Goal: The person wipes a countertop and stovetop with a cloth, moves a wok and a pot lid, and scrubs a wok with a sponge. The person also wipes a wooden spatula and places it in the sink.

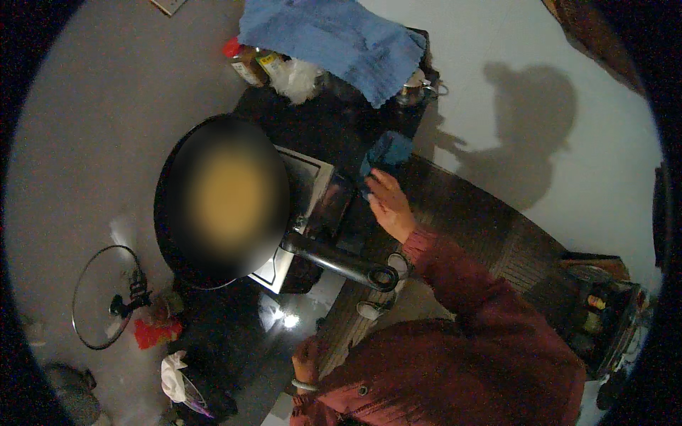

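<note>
A black frying pan [277, 175] rests on a white-edged cooktop [306, 160], its handle [335, 261] pointing toward me. The yellowish middle of the pan is blurred out. My right hand [391, 207] reaches past the handle, and its fingers overlap a crumpled blue cloth [391, 149] at the counter's edge. Whether they grip the cloth or only touch it is unclear. My left hand [305, 359], with a pale bracelet at the wrist, is low near the counter's front edge. Its fingers are partly hidden and dim.
A large blue towel [335, 42] covers things at the back, beside a red-capped bottle [246, 66] and a clear plastic bag [295, 80]. On the left stand a glass lid [101, 298], a red packet [157, 331] and a white cloth [174, 375]. My shoes [373, 309] show below.
</note>
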A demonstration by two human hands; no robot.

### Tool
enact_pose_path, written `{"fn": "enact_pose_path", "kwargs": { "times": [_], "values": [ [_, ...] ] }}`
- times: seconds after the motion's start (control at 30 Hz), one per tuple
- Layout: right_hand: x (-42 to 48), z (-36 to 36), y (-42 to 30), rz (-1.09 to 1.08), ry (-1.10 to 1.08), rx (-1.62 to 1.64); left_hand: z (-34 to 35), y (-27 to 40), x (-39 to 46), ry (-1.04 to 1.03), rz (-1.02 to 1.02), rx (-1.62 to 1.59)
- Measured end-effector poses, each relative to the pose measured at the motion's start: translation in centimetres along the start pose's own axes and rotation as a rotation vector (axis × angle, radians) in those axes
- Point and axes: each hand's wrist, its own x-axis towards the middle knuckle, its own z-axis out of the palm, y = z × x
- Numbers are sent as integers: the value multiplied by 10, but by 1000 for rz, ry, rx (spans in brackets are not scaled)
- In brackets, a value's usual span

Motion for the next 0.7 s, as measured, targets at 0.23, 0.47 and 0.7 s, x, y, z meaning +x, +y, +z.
{"fn": "enact_pose_path", "kwargs": {
  "times": [0.23,0.47,0.7],
  "values": [
    [76,20,105,-190,-123,-620,7,4,-9,-30,4,169],
    [18,13,76,-6,-209,-487,11,22,-19,-57,-30,35],
    [-107,44,-26,-114,-199,-149,-15,-60,-21,-58,-26,-172]
  ]
}}
